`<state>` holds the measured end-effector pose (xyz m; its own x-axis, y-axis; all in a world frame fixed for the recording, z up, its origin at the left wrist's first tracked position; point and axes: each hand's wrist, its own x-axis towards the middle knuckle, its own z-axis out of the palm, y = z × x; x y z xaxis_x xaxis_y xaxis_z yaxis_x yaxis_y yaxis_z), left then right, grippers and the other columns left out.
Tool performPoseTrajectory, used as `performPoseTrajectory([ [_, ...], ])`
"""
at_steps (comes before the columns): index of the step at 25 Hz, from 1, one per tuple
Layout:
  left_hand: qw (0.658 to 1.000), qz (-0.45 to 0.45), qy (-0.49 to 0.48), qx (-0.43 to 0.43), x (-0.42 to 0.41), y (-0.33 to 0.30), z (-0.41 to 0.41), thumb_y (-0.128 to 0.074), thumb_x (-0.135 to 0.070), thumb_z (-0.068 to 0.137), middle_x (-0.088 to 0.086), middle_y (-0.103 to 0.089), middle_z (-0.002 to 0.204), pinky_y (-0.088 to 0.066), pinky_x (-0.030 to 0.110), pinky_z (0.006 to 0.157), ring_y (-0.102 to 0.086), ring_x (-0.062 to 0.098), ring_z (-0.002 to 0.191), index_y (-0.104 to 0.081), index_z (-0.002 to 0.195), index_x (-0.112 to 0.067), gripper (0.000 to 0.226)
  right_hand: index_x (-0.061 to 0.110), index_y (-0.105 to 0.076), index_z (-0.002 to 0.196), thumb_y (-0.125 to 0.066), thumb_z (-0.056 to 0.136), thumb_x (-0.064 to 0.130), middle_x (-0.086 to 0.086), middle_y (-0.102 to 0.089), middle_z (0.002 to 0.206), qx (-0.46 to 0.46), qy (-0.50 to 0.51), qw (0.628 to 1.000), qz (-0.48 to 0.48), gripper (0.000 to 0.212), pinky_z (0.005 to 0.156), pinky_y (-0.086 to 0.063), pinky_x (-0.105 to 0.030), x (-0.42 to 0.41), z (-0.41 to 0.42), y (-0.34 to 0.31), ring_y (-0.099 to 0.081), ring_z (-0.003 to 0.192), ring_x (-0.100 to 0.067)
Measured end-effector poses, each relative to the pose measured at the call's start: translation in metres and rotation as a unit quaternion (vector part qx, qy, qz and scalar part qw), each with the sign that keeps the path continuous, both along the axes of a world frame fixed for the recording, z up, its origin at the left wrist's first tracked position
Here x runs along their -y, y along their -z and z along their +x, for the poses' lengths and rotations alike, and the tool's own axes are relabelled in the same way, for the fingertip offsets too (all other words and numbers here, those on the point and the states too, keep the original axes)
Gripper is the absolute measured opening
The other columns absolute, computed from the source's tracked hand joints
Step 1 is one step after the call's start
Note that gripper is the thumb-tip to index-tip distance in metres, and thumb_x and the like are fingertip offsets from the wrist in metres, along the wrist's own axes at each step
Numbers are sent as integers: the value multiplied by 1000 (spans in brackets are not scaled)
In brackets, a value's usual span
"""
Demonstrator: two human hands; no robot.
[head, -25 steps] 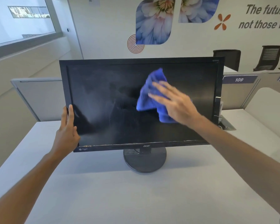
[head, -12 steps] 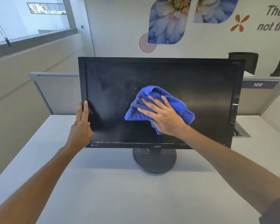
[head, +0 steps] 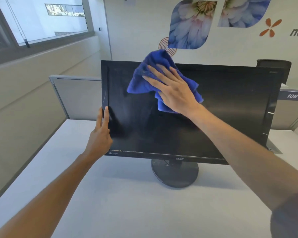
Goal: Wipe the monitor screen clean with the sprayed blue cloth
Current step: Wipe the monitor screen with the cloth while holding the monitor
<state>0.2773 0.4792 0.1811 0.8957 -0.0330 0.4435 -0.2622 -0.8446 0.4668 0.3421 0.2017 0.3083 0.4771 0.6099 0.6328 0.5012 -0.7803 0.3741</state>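
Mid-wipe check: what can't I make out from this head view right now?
- Screen under the blue cloth and right hand: covered.
- Monitor lower right corner: behind the right forearm.
- Left hand fingers behind the bezel: hidden.
- Wall lettering: cut by the right edge.

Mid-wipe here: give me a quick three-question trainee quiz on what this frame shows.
1. True or false: the blue cloth lies on the white desk.
2. Which hand steadies the monitor, and at which edge?
3. The right hand presses the cloth against: A) the screen's upper part, B) the round stand, C) the partition.

Key
1. False; it is pressed to the screen, its top poking above the bezel.
2. The left hand, at the monitor's left edge.
3. A.
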Motion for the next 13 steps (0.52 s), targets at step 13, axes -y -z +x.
performPoseTrajectory([
  [13,1000,-8,0,-5,-5,0,1,-47,8,85,2,-7,162,-50,47,63,-53,42,63,-7,153,-23,85,27,-46,145,-68,77,20,2,-38,155,-69,-26,984,-160,71,118,-18,-50,-19,-51,147,-41,138,-26],
])
